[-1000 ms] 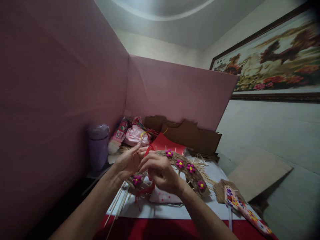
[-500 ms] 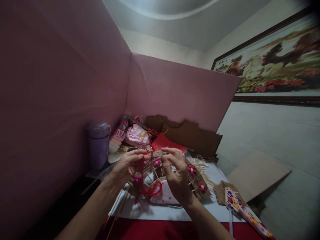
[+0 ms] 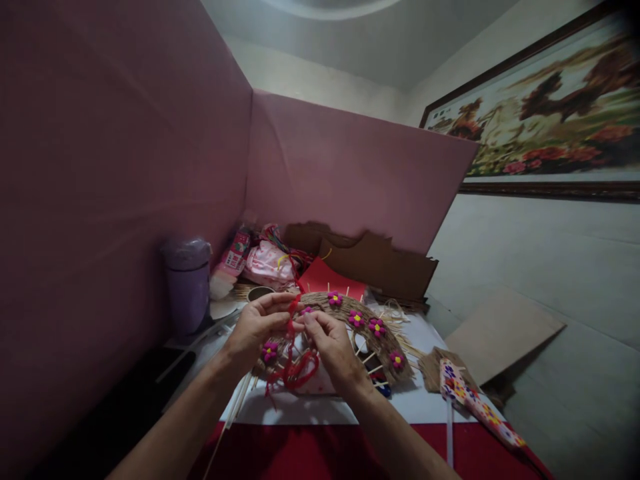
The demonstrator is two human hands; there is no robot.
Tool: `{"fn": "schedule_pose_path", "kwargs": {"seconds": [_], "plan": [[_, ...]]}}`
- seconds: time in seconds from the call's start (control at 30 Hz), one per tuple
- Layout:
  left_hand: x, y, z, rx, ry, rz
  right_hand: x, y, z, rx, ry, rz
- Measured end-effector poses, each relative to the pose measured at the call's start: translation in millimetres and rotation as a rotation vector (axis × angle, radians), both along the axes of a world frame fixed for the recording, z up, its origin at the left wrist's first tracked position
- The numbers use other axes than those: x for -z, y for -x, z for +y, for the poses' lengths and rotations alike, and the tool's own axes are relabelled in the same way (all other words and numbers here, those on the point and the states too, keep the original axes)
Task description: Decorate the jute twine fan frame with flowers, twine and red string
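Red yarn (image 3: 303, 370) hangs in a loop below my hands, over the near left part of an arched twine-woven piece (image 3: 395, 343). Thin sticks run through that piece, and magenta flowers with yellow centres (image 3: 377, 327) sit along its band. My left hand (image 3: 263, 327) pinches the red yarn at the arch's left side. Close beside it, my right hand (image 3: 327, 343) has thumb and forefinger pressed together at the same strand. Its fingertips partly hide a flower and the band behind. A pink-spotted pad under the arch is mostly covered by my hands and the yarn.
A purple cup (image 3: 187, 287) stands at left. Behind are a pink-spotted cloth bundle (image 3: 270, 263), red paper (image 3: 330, 277) and torn cardboard (image 3: 380, 263) against a pink partition (image 3: 350, 167). A flower-patterned strip (image 3: 480, 403) lies at right on the red-and-white table covering (image 3: 320, 443).
My right hand has come down and left, from raised with fingers apart to pinching by the left hand. More of the flowered arch shows. The whole view has shifted slightly.
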State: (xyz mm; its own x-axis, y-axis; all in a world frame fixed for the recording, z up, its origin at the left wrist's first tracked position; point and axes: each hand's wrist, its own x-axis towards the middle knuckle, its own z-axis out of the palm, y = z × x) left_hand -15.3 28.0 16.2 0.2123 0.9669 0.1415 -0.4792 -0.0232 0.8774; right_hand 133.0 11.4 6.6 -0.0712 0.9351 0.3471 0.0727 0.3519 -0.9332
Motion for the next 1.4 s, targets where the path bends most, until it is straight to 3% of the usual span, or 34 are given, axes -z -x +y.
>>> {"fn": "schedule_pose_path", "kwargs": {"seconds": [0.17, 0.57, 0.87, 1.4], "plan": [[6.0, -4, 0, 0.014, 0.003, 0.059, 1.3, 2, -1, -0.058, 0.07, 0.113], [8.8, -7, -1, -0.009, 0.022, 0.09, 3.2, -3, 2, 0.009, 0.146, 0.211], [13.4, -11, 1, -0.087, -0.044, 0.076, 2.7, -4, -2, -0.014, 0.09, 0.078], [19.7, -13, 3, -0.145, 0.0, -0.006, 9.6, -3, 1, 0.006, 0.14, 0.132]]}}
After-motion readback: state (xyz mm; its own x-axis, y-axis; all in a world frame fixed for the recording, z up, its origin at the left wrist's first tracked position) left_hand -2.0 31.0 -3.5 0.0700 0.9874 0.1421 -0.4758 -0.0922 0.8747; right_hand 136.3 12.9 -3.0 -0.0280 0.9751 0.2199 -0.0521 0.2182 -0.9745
